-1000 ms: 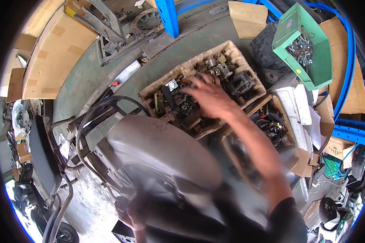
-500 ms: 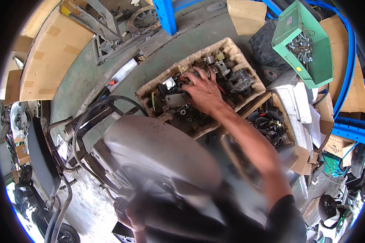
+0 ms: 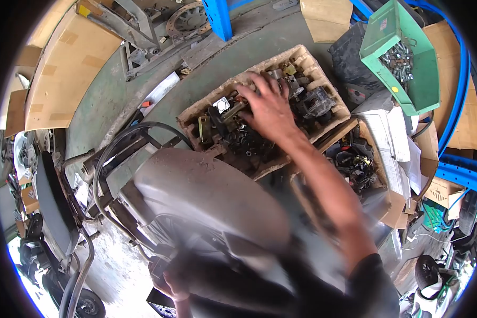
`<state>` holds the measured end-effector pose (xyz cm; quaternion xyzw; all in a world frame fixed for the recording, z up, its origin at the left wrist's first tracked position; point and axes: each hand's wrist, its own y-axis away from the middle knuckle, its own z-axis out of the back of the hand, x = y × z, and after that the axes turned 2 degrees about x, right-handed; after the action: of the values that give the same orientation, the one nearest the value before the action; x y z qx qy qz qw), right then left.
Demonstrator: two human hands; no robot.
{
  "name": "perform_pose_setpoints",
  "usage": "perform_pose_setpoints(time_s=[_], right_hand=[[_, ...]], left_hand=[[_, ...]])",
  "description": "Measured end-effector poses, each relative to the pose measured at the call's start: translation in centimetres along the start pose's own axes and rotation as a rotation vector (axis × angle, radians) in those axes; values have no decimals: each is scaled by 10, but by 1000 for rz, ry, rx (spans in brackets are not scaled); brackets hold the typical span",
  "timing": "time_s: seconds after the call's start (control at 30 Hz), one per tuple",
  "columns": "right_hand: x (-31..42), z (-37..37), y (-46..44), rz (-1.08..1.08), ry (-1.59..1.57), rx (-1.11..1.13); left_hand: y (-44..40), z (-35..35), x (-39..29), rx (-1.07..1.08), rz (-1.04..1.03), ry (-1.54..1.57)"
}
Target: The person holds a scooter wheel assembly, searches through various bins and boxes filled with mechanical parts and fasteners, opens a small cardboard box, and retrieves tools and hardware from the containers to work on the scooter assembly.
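item: one fender [image 3: 212,185], dusty and curved, lying between us and the tray.
item: one tray [image 3: 316,74], pale, filled with mixed metal parts; set beyond the fender, with our right hand over its middle.
item: one bin [image 3: 425,79], green, holding bolts [image 3: 400,63]; to the right of the tray, apart from it.
item: one box [image 3: 338,134] of wires [image 3: 358,172], just beside the tray's near right side, partly behind our right forearm.
item: our right hand [image 3: 273,108], palm down, fingers bent and spread, thumb apart from the index finger.
item: our left hand [image 3: 172,286], low and near the frame, fingers bent; we cannot tell whether they grip anything.
item: one bar [image 3: 233,112], metal, in the left half of the tray. it lies to the left of our right palm, its upper end by the thumb and index finger, its long axis slanting down and left. the right hand is much the nearer; we cannot tell whether its fingers pinch the bar.
item: one white square [image 3: 222,104], just beyond the bar's left end.
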<state>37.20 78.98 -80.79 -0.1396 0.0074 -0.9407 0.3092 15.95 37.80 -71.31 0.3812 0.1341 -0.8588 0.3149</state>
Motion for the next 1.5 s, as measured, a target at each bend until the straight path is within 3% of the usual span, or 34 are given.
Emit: perform_pose_setpoints(time_s=[0.07,0.13,0.2,0.27,0.37,0.47,0.53,0.6,0.63,0.87,1.17,1.37,1.5], right_hand=[[-6,17,-3,-109,-236,58],[-5,30,8,-128,-265,109],[-7,32,24,-10,-228,104],[-2,42,41,-16,-219,165],[4,41,64,-96,48,282],[20,5,85,-177,96,183],[30,8,102,-197,41,231],[35,16,112,-113,-391,260],[36,14,117,-42,-280,307],[29,19,129,-27,-348,311],[35,-8,126,-19,-234,157],[36,-10,107,-107,-295,138],[45,-20,96,-201,-162,191]], left_hand=[[-2,-3,-1,-3,4,26],[0,-4,0,-31,31,63],[-1,-3,-1,-16,46,81],[0,-2,0,6,52,85],[3,-1,5,-17,21,64],[4,-8,4,-60,31,75],[5,-14,1,-123,70,88],[5,-11,1,-135,70,76],[4,-11,1,-132,66,74],[4,-12,-1,-147,68,55],[5,-10,1,-109,95,89],[4,-5,4,-60,69,62],[4,-7,6,-103,6,-5]])
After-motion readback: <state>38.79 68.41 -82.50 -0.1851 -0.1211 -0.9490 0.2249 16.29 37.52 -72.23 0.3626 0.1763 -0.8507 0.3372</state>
